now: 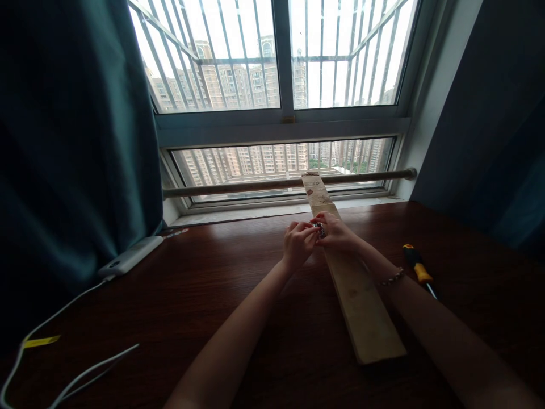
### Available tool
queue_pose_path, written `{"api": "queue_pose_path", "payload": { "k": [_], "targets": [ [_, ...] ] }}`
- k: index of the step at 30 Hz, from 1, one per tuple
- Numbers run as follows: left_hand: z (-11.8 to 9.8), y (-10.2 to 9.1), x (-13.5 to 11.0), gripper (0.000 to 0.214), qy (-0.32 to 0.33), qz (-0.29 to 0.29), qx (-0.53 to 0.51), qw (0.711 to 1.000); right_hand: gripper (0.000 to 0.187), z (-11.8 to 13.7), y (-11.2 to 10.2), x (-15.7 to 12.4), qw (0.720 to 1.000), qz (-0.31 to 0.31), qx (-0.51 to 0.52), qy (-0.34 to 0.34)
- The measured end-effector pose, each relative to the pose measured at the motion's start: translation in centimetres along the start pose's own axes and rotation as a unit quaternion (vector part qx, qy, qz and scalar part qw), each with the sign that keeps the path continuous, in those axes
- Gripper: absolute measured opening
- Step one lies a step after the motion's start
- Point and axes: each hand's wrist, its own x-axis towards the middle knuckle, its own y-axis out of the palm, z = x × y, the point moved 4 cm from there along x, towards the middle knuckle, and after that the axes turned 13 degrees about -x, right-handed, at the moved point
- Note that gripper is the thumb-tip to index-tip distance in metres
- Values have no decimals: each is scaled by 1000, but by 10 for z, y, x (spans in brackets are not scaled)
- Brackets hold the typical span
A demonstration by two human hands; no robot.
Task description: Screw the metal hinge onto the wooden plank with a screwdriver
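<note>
Both hands meet over a long wooden board (361, 301), around its upper half. Fingers curled in and tips pinched together, my left hand (299, 243) reaches to the small shiny metal pieces (319, 229) between the hands. My right hand (337, 233) is cupped around those pieces, its wrist wearing a beaded bracelet. The pieces are too small to name and partly covered by fingers. The board slants away from me, its far end by the metal rail (264, 185) under the window.
A black and yellow screwdriver (419, 270) lies on the dark wooden table (191, 307) at the right. A white power strip (131, 255) with a white cable (55, 316) is at the left, beside a blue curtain (80, 136). A barred window (221, 128) stands behind.
</note>
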Motion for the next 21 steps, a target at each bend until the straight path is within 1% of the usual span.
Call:
{"api": "queue_pose_path", "payload": {
  "k": [3, 4, 5, 6, 7, 8, 9, 10, 11, 12, 13, 14, 15, 17, 21],
  "targets": [
    [1, -4, -2, 25, 3, -10, -32, 999, 62, -1, -1, 0, 1000, 1, -19, -2],
    [4, -6, -1, 31, -9, -30, -46, 998, 62, -1, -1, 0, 1000, 3, -25, -2],
    [9, -8, -1, 37, -38, -68, -60, 995, 64, -1, -1, 0, 1000, 6, -26, -2],
    [18, -11, 0, 43, -87, -122, -76, 986, 66, -1, -1, 1, 1000, 9, -24, -1],
    [28, -14, -1, 47, -154, -180, -96, 967, 68, -1, 0, 1, 1000, 12, -20, -1],
    [40, -14, -3, 48, -234, -228, -124, 937, 71, -1, 0, 2, 1000, 16, -17, -1],
    [52, -12, -5, 45, -321, -251, -164, 898, 72, -1, 0, 2, 1000, 18, -17, -2],
    [62, -6, -8, 39, -400, -245, -219, 856, 73, -1, 0, 2, 1000, 20, -21, -2],
    [70, 1, -10, 34, -461, -218, -275, 815, 72, -1, 0, 3, 999, 22, -27, -2],
    [74, 7, -11, 30, -500, -184, -327, 781, 71, -1, 0, 3, 999, 24, -34, -3],
    [76, 12, -12, 28, -519, -156, -364, 758, 70, -1, -1, 3, 999, 26, -40, -3],
    [76, 15, -13, 26, -524, -139, -388, 745, 70, -1, -1, 3, 999, 28, -44, -4],
    [76, 17, -14, 24, -522, -134, -401, 741, 72, 0, 0, 3, 999, 30, -44, -5],
    [76, 20, -16, 22, -518, -136, -412, 737, 77, 0, 1, 2, 999, 32, -34, -9],
    [75, 29, -21, 22, -524, -129, -444, 716, 84, -2, 4, 2, 999, 37, 3, -7]
  ]
}}
